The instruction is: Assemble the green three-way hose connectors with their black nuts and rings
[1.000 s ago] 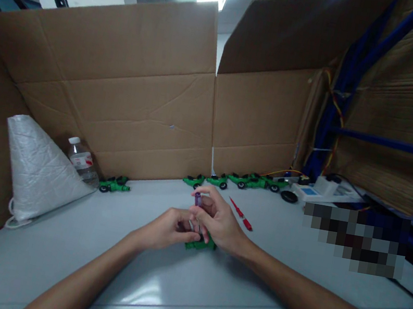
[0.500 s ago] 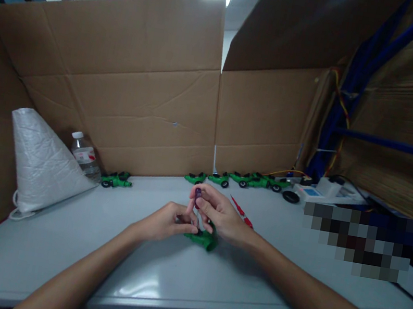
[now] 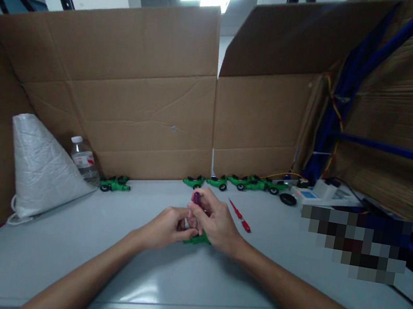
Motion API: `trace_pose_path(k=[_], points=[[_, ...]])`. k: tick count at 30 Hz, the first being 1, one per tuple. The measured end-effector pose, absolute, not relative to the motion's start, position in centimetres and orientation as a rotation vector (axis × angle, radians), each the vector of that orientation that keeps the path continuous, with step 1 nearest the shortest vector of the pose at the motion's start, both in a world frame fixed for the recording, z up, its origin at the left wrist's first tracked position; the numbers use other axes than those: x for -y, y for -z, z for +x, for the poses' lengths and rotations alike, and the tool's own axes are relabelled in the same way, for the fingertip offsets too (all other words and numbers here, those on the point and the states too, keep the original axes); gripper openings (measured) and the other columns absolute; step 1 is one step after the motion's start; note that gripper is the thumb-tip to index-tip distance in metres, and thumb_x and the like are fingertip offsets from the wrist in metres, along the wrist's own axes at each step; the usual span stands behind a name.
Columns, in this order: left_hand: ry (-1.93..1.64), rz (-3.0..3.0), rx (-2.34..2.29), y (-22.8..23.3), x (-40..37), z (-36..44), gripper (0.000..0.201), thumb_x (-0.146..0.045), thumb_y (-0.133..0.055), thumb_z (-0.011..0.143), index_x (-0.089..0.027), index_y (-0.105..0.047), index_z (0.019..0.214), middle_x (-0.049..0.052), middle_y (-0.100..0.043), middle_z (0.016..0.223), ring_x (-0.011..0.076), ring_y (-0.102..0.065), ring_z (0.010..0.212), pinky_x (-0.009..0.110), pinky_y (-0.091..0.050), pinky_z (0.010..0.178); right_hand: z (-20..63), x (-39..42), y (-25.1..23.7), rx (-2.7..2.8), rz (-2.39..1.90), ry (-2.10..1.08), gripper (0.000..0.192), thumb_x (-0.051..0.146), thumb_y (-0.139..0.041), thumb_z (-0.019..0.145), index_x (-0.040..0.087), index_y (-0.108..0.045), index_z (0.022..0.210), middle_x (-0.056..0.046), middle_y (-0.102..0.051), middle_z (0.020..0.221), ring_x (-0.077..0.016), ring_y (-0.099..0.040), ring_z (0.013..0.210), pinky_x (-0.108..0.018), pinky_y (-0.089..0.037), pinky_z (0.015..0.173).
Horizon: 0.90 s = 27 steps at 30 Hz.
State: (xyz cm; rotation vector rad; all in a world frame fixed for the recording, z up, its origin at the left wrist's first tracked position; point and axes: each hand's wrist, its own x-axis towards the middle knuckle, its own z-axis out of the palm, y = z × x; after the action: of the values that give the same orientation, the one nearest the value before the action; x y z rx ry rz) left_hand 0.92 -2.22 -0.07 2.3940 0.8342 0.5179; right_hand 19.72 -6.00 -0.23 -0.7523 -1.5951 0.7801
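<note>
Steadily, my right hand (image 3: 216, 223) gripped the purple-handled driver (image 3: 196, 198), its handle upright between thumb and fingers above the green toy (image 3: 197, 240), which sat low in front of me, mostly hidden under both hands. My left hand (image 3: 162, 229) curled in at the toy's near side, fingers bent; whether they pinched it or only steadied it, I could not tell. Done well, I judged, the work wanted the shaft straight, pressure downward, and the left fingertips bracing the toy clear of the tip.

The white table (image 3: 155, 272) lay bare between toy and front edge, leaving my forearms room. Rightward, the red screwdriver (image 3: 240, 216) lay just beside my right hand; beyond, green toys (image 3: 257, 183) lined the foot of the cardboard wall (image 3: 139, 106).
</note>
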Motion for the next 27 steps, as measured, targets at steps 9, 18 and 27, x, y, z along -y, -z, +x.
trace_pose_path(k=[9,18,27], points=[[-0.479,2.414,-0.786,-1.3,2.3,0.1,0.022,-0.036,-0.056,0.101,-0.016,-0.066,0.101,0.002,-0.065,0.085,0.0126,-0.055,0.072,0.023,-0.044,0.068,20.5,4.8,1.0,1.404,-0.810,-0.718,0.026,0.051,-0.051,0.104,0.026,-0.048,0.110,0.004,-0.064,0.081,-0.0092,-0.049,0.043,-0.021,-0.037,0.039],[-0.554,2.591,-0.917,-1.6,1.4,-1.2,0.014,-0.019,-0.054,0.091,-0.020,-0.064,0.102,0.004,-0.066,0.097,0.0187,-0.060,0.087,0.029,-0.048,0.080,23.2,1.5,1.9,1.442,-1.018,-0.352,0.018,0.040,-0.042,0.107,0.024,-0.049,0.108,0.003,-0.059,0.076,-0.0160,-0.057,0.065,-0.028,-0.045,0.066],[-0.585,2.669,-1.036,-1.1,-0.1,-2.3,0.018,-0.016,-0.049,0.092,-0.021,-0.061,0.104,0.005,-0.063,0.099,0.0214,-0.059,0.091,0.032,-0.048,0.084,23.3,1.7,1.9,1.533,-1.160,-0.355,0.019,0.039,-0.038,0.106,0.024,-0.049,0.110,0.001,-0.066,0.079,-0.0183,-0.061,0.065,-0.029,-0.043,0.065]])
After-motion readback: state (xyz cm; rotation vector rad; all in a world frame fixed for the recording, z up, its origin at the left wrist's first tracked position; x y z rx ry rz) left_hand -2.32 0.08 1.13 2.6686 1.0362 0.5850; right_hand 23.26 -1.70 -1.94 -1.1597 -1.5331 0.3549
